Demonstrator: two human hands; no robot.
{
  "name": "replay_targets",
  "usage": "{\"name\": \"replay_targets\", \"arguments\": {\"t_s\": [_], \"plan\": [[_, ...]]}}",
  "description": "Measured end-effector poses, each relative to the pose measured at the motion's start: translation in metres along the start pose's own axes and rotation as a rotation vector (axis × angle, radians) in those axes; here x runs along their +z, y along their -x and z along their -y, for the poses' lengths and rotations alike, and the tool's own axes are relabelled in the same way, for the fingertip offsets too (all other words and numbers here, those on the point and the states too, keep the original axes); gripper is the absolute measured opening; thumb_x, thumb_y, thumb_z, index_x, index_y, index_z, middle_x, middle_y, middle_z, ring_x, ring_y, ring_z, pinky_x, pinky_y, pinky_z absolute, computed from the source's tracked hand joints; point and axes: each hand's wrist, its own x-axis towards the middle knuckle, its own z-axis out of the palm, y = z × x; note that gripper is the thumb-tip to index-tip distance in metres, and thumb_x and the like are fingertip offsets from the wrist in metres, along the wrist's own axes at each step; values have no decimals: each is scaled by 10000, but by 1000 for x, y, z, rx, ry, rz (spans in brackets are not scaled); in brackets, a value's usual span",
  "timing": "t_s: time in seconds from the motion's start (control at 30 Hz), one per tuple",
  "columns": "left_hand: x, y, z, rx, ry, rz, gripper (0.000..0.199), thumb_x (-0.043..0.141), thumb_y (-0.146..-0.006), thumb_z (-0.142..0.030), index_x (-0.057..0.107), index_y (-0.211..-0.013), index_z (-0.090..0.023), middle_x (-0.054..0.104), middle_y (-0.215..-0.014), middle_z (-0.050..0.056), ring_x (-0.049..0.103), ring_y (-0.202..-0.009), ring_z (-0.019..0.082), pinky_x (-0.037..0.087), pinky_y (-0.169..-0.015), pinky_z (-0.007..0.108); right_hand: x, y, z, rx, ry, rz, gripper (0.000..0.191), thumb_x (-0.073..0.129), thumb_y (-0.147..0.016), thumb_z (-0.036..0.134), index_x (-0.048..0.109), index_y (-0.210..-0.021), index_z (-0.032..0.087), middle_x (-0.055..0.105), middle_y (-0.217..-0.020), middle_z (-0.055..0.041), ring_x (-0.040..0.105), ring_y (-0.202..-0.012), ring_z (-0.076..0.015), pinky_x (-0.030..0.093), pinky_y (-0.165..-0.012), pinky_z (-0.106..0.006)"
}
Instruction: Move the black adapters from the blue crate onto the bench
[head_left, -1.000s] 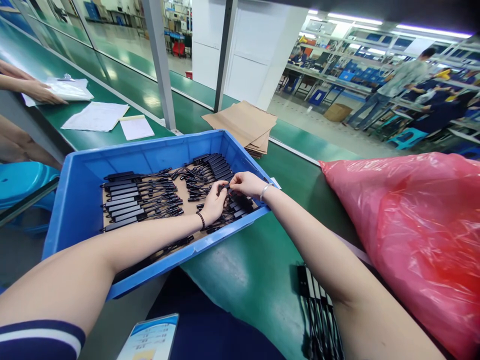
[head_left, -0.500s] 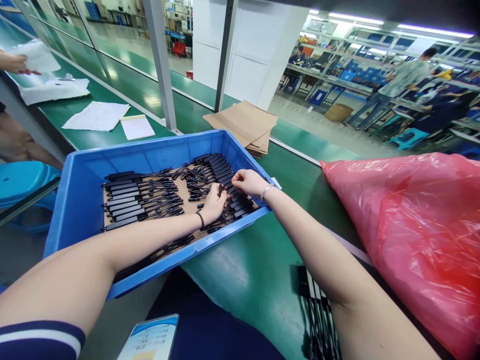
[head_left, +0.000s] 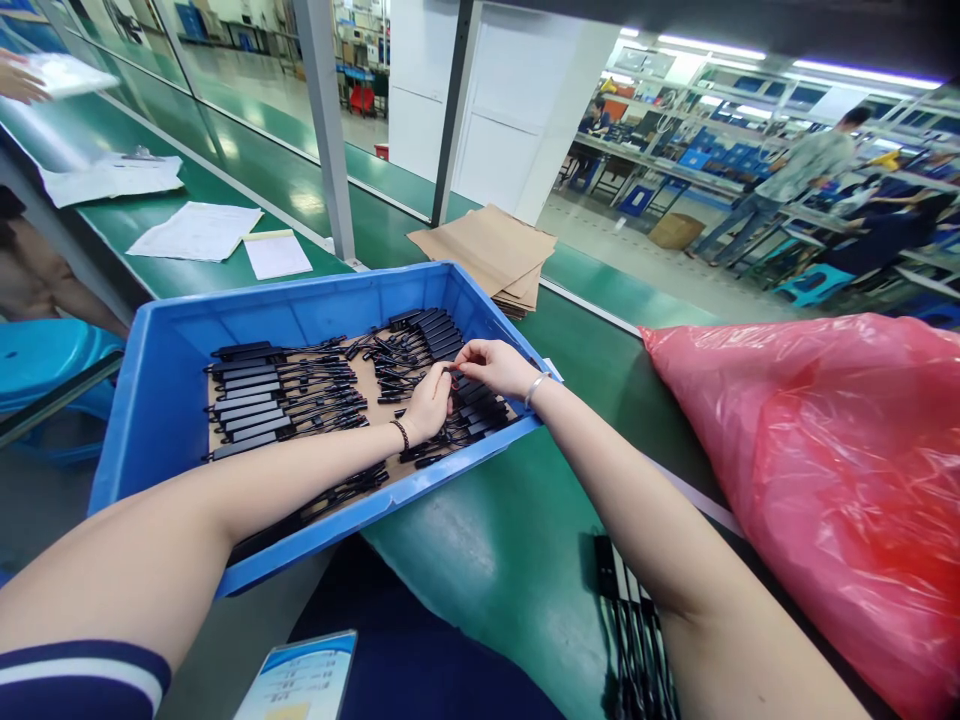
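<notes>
My left hand (head_left: 429,402) is closed over the right part of a blue plastic bin (head_left: 292,290), fingers wrapped on a black cable (head_left: 448,371) whose end pokes out at the fingertips. Right beside it, my right hand (head_left: 496,366) pinches at that same end, thumb and forefinger together; a small reddish bit shows between them, too small to name. Below both hands lie black adapter-like units with cables (head_left: 439,335), in a row along the bin's right side. Another row of such units (head_left: 251,400) fills the left side, cables turned inward, on brown cardboard.
More cabled units (head_left: 626,590) lie on the green table (head_left: 480,560) under my right forearm. A pink plastic bag (head_left: 825,430) bulges at the right. Cardboard sheets (head_left: 487,245) and papers (head_left: 195,230) lie behind the bin. At far left is another person's hand (head_left: 21,80).
My right hand has moved slightly left, so its fingertips now meet my left hand's. At far left, the other person's hand with the white packet has shifted up and left.
</notes>
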Motion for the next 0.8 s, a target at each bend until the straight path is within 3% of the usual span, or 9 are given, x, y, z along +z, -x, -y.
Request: {"name": "replay_targets", "arguments": {"t_s": [0.23, 0.47, 0.67, 0.8], "plan": [[-1, -3, 2, -5, -104, 21, 243, 275, -895, -381, 416, -929, -186, 512, -591, -30, 463, -443, 93, 348, -493, 223, -1, 0, 3, -41, 58, 0, 115, 540, -751, 202, 614, -826, 156, 626, -732, 12, 536, -651, -74, 388, -630, -185], [0, -6, 3, -4, -122, 43, 291, 295, -887, -418, 481, -930, -198, 466, -503, -44, 469, -423, 101, 336, -476, 214, -2, 1, 6, -31, 182, -38, 100, 554, -742, 194, 611, -814, 154, 629, -730, 6, 534, -646, -81, 371, -614, -186], [0, -5, 0, -29, -73, 26, 310, 296, -880, -436, 486, -936, -197, 546, -667, -27, 458, -409, 68, 343, -451, 200, -1, 0, 8, -50, 300, -50, 87, 530, -767, 195, 602, -806, 165, 638, -759, 0, 543, -680, -96, 366, -627, -189], [1, -5, 0, -9, -145, 23, 279, 294, -884, -393, 480, -881, -186, 530, -660, -26, 460, -462, 73, 343, -487, 200, 3, -2, 6, -60, 446, -34, 103, 472, -788, 164, 574, -802, 157, 618, -802, -27, 534, -728, -121, 365, -655, -204]]}}
